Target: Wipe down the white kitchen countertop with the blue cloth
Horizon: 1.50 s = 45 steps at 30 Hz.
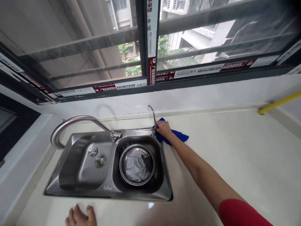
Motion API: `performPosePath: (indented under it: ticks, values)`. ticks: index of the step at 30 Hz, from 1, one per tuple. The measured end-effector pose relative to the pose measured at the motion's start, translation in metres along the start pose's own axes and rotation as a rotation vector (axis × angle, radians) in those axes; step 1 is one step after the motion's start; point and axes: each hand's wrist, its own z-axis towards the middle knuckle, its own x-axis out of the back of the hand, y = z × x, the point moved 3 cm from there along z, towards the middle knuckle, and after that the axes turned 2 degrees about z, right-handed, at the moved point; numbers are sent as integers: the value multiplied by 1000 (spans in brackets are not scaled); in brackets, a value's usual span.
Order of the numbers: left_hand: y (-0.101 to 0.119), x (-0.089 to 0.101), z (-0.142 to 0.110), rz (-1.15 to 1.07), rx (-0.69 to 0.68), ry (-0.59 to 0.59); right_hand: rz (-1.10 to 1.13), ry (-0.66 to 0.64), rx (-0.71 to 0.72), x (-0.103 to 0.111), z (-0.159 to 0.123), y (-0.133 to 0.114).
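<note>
My right hand (164, 128) reaches far across the counter and presses a blue cloth (176, 136) against the worktop by the back right corner of the steel sink (72, 188), beside a small thin tap (153, 117). Its fingers are closed on the cloth. My left hand (80, 216) rests on the counter's near edge in front of the sink, only partly in view, fingers spread flat and holding nothing.
A large curved faucet (77, 124) arches over the left basin (84, 163). A round metal pot (136, 164) sits in the right basin. Pale countertop (235, 150) stretches right. A window (150, 44) runs along the back; a yellow pipe (278, 103) is at far right.
</note>
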Motion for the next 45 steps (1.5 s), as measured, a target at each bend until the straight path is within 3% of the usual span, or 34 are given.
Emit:
performPosePath:
  ticks: [18, 28, 36, 45]
  values:
    - [1, 3, -3, -4, -18, 0, -27, -39, 11, -4, 2, 5]
    - [1, 5, -4, -24, -9, -11, -37, 39, -180, -5, -12, 7]
    - [-4, 2, -3, -68, 6, -24, -28, 89, -244, -8, -27, -1]
    - [-3, 1, -4, -71, -3, -8, -32, 151, -304, -9, -57, 8]
